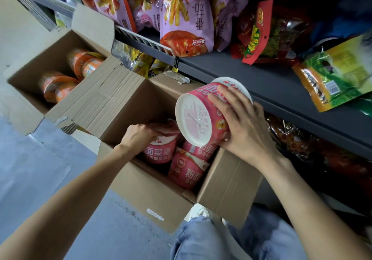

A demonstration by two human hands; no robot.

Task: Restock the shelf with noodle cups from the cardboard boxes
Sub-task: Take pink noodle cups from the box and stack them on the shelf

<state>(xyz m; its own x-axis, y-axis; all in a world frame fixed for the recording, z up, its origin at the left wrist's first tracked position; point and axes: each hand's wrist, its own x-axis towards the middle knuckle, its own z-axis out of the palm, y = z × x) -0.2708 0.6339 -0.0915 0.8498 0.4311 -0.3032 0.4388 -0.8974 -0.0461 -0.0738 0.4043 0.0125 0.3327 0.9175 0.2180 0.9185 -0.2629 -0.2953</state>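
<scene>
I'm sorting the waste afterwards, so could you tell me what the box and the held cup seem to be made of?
Box: brown corrugated cardboard, matte; the flap shows ribbing and creases.
Cup: probably paper or plastic under a glossy pink printed wrap, with a smooth white base; the look leaves it open.

- The left hand (138,136) hides its fingers behind a pink noodle cup (160,149).
- The orange cups (58,86) in the far box (34,100) are blurred.

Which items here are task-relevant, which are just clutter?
Job:
pink cup held by right hand
cup in near box gripped by left hand
near box
far box
orange cups
shelf

Lying about:
purple bags
green bag
red bag
</scene>
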